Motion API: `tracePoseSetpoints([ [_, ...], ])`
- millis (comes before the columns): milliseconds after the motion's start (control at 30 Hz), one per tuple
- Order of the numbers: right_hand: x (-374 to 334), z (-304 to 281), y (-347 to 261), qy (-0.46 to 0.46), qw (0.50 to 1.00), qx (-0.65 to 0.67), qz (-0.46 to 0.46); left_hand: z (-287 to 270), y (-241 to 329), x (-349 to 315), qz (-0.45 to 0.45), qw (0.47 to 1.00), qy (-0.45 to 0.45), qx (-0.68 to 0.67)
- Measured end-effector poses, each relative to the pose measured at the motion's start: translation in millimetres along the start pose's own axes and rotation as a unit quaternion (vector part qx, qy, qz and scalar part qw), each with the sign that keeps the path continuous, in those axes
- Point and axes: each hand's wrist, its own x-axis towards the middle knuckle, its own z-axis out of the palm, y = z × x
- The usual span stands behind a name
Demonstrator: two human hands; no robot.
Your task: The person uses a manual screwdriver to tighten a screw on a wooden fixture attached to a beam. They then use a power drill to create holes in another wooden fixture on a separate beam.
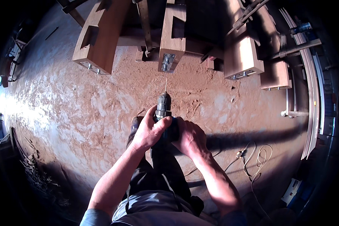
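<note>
Both my hands are closed around a dark power drill in front of my body. My left hand wraps its left side behind the chuck, and my right hand grips it from the right. A thin drill bit points away from me, its tip a little short of the middle wooden beam. On that beam's near end sits a metal bracket with bolts or rollers. Most of the drill's body and handle is hidden by my hands.
More wooden beams with metal fittings lie to the left and right, resting on supports. Sawdust covers the floor. A cable with a plug curls at lower right. Long pale strips stand along the right side.
</note>
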Motion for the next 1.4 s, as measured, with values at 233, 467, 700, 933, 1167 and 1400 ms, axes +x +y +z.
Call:
tracePoseSetpoints([
  [233, 9, -13, -4, 0.030, 0.999, -0.008, -0.017, 2, 13, 7, -0.011, 0.999, 0.017, -0.030],
  [467, 16, -14, 1, 0.029, 0.999, 0.003, -0.031, 1, 13, 16, 0.008, 0.999, 0.001, -0.044],
  [700, 20, -19, -1, 0.031, 0.999, 0.008, -0.033, 1, 15, 18, 0.006, 0.999, -0.004, -0.053],
  [933, 21, -19, -1, 0.023, 0.999, 0.011, -0.025, 2, 13, 20, 0.004, 0.998, -0.001, -0.064],
  [1167, 21, -20, 0, 0.011, 1.000, 0.006, -0.023, 2, 17, 20, -0.008, 1.000, 0.010, -0.023],
  [1400, 24, -22, 1, -0.001, 0.999, 0.022, -0.025, 4, 25, 23, -0.015, 1.000, 0.000, -0.020],
])
